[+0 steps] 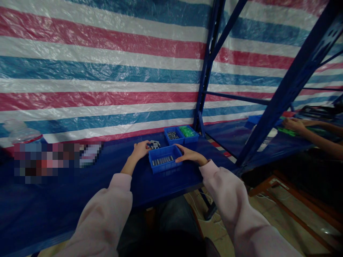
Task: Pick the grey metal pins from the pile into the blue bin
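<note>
A small blue plastic bin (164, 166) stands before me on the blue table, with a row of grey cylindrical pieces (163, 160) lying in its bottom. My right hand (189, 155) grips the bin's right end, thumb on the near side and fingers over the far corner. At the left far corner is my left hand (140, 150), its fingers curled beside a loose pile of similar grey pieces (154, 144). Whether those fingers hold a piece or the bin's edge is too small to tell.
Behind stand two more blue bins, one with small metallic parts (172, 135), one with green pieces (187, 131). A blue metal post (203, 82) rises beside them. At left are a plastic bottle (23, 134) and blurred items. Another person's hand (293, 125) works at right.
</note>
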The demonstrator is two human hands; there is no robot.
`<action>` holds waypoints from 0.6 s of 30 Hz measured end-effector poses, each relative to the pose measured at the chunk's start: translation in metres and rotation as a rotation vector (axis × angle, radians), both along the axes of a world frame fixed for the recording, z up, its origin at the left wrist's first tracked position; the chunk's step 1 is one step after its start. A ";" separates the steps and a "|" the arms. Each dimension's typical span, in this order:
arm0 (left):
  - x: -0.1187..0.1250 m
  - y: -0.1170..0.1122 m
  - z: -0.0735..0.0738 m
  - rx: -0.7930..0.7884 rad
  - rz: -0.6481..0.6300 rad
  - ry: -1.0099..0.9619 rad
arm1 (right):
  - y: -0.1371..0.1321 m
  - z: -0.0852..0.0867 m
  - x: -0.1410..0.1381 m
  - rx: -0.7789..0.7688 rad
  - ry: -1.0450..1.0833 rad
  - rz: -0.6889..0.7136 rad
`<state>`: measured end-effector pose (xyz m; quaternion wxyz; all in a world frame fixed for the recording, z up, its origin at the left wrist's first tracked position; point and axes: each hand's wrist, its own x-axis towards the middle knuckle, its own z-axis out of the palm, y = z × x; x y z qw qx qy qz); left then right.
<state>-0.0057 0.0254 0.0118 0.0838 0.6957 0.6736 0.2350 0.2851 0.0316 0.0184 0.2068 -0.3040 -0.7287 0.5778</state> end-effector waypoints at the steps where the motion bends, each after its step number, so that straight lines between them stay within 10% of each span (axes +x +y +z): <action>1: -0.001 0.001 -0.001 -0.005 -0.011 0.002 | 0.000 0.000 0.000 0.002 -0.003 -0.005; 10: -0.007 0.007 -0.004 0.040 -0.086 -0.094 | -0.001 0.000 0.000 -0.020 0.010 -0.012; 18: 0.019 -0.004 0.027 0.269 -0.175 -0.334 | -0.001 0.000 0.000 -0.007 0.005 -0.006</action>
